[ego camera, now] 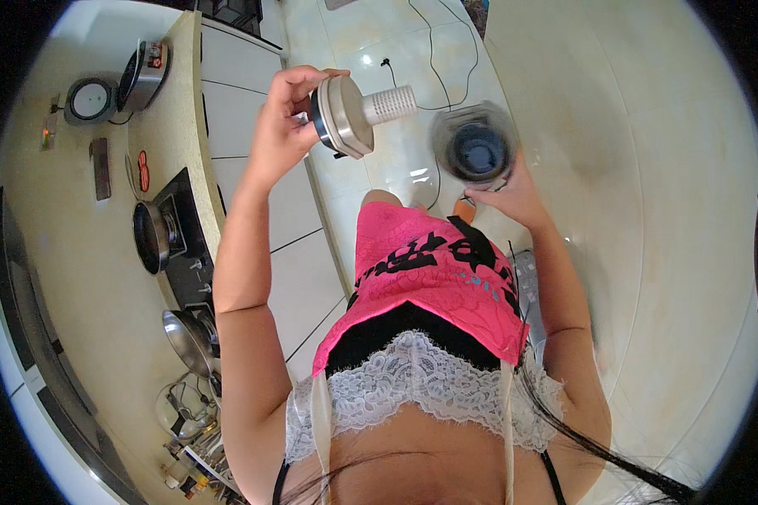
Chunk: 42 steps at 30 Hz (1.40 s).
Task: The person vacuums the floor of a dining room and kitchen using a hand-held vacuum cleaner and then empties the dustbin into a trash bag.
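Observation:
My left hand [287, 120] grips a round steel and black lid-like part [347, 117], held tilted on its side. A perforated metal cylinder [391, 105] sticks out of it to the right. On the right, my right hand [511, 192] holds a clear jug-like container [445, 136], blurred, with a dark round base showing inside it. The two held things are apart. Below them hangs a pink apron [417, 252] with black lettering.
Along the left runs a counter [183, 126] with a gas hob [192, 189], a dark frying pan [151, 237], a steel pan [186, 341] and a steel pot [145, 72]. A black cable [431, 50] with a plug [386, 63] lies on the tiled floor.

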### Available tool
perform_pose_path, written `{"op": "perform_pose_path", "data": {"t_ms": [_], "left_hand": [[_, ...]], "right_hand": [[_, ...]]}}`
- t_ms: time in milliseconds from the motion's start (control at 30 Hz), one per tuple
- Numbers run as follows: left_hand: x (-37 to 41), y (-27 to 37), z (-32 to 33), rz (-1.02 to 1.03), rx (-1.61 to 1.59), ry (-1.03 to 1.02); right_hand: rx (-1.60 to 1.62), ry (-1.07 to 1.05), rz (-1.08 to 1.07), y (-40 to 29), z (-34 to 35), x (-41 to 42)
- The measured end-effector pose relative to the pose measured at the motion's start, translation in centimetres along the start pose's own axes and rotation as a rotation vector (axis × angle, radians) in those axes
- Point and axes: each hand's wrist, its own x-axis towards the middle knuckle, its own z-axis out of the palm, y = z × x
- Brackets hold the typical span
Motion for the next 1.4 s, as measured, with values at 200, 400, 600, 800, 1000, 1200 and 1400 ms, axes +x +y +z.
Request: {"op": "perform_pose_path", "data": {"t_ms": [200,400,600,800,1000,1200,1400], "left_hand": [[6.0,3.6,-3.0,0.427,0.554,-0.191],[10.5,6.6,-3.8,1.025,0.885,-0.429],[11.2,7.4,3.0,1.364,0.968,-0.554],[14.1,8.5,3.5,1.677,0.886,-0.649],[14.4,9.1,3.3,1.831,0.759,-0.731],[13.6,8.0,2.8,1.753,0.659,-0.681],[13.9,7.1,2.3,1.72,0.625,-0.658]], "right_hand": [[-0.04,-0.311,0.001,-3.7,1.1,6.0],[-0.01,-0.358,0.028,-7.1,0.5,8.1],[0.08,-0.266,0.028,-4.1,-0.6,3.5],[0.1,-0.212,0.076,-6.7,-1.0,3.7],[0.101,-0.283,0.112,-8.0,-1.1,4.8],[0.095,-0.292,0.051,-7.7,0.6,5.8],[0.184,-0.282,0.108,-8.1,1.1,6.4]]}}
